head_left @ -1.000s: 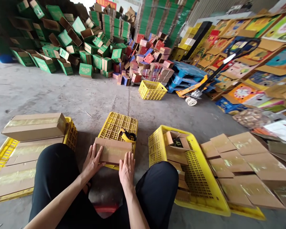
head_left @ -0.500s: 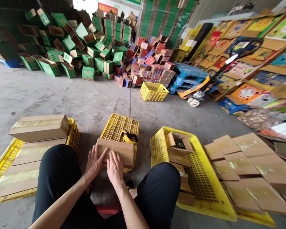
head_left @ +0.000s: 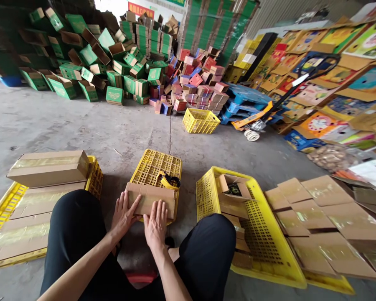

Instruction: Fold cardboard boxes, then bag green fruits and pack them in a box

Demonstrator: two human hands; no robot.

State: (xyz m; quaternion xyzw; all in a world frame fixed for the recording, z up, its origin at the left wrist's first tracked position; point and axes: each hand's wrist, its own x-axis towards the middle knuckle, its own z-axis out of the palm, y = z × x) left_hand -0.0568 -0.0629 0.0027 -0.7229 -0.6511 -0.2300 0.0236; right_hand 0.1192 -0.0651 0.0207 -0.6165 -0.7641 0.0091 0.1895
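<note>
In front of me a brown cardboard box (head_left: 148, 195) lies across the near end of an upturned yellow plastic crate (head_left: 157, 162). My left hand (head_left: 123, 215) rests flat on the box's left end, fingers spread. Flat on its near side, right of the middle, lies my right hand (head_left: 156, 223), fingers stretched out. Just behind the box a tape dispenser (head_left: 168, 179), yellow and black, sits on the crate. The underside of the box is hidden.
To the left, taped cardboard boxes (head_left: 48, 167) lie on a yellow crate. A yellow crate (head_left: 260, 225) at right holds several small boxes, one open. Beyond it are more taped boxes (head_left: 329, 225). Farther off stand a yellow basket (head_left: 201, 121), a pallet jack (head_left: 263, 117) and heaped green cartons (head_left: 69, 71).
My right hand has slid to the right along the box, widening the gap from my left hand. The left hand stays on the box's left end. The view has shifted slightly.
</note>
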